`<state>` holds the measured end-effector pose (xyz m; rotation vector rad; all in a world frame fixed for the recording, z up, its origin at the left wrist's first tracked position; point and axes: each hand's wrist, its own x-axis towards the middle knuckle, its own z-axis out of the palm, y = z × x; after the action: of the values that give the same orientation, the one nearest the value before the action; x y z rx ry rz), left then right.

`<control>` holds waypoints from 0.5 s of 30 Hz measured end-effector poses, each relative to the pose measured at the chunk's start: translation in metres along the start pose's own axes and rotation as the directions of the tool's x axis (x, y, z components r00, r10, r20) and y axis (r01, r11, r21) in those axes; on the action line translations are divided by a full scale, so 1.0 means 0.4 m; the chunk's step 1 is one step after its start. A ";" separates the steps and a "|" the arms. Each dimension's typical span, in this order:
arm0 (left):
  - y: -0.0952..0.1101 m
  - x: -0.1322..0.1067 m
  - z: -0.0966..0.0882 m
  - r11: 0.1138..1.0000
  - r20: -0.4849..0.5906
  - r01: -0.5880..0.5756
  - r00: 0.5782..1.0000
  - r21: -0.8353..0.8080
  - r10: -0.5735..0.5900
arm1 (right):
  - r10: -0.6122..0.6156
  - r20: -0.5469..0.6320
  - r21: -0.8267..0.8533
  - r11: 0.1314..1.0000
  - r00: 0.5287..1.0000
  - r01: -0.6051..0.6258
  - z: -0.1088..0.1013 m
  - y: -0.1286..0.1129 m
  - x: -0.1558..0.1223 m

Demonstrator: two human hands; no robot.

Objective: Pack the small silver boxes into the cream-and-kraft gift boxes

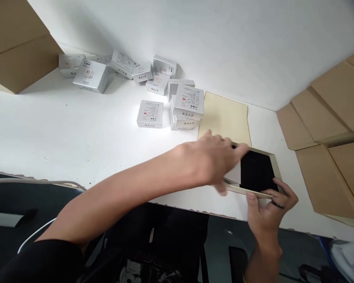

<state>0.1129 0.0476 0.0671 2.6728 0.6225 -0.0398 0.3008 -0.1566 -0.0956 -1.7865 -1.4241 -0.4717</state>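
Near the front edge of the table is a shallow cream box (276, 167) with a black inside (256, 169). My right hand (271, 206) grips its near right corner, thumb outside on the near wall and fingers over the rim. A dark ring is on one finger. My left hand (209, 161), slightly blurred, reaches across the box's left part. Its fingers and thumb span a pale silver carton (235, 173), mostly hidden under the hand. A flat cream sheet or flap (225, 114) lies just behind the box.
Several small silver printed cartons stand in the middle, among them a stack (188, 102) and a single carton (150, 114). More cartons (91, 74) sit along the wall. Brown cardboard boxes stand at the left (17, 43) and right (327, 177). A white cable (47, 181) runs along the front edge.
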 end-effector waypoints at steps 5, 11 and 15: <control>-0.069 -0.052 -0.024 0.992 0.128 -0.100 0.988 0.076 0.089 | 0.067 0.013 -0.008 0.998 0.998 -0.067 -0.002 -0.012 -0.002; -0.076 -0.058 0.038 0.988 -0.093 -0.090 0.992 -0.125 0.079 | 0.098 0.035 0.066 0.993 0.995 -0.100 0.004 -0.004 -0.010; 0.080 0.001 0.044 0.906 -0.067 -0.421 0.906 -0.041 0.418 | 0.199 -0.094 0.336 0.929 0.976 -0.157 -0.034 0.026 0.013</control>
<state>0.1280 0.0146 0.0628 2.7024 0.0491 0.1706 0.3145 -0.1643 -0.0869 -1.5689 -1.1624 -0.2316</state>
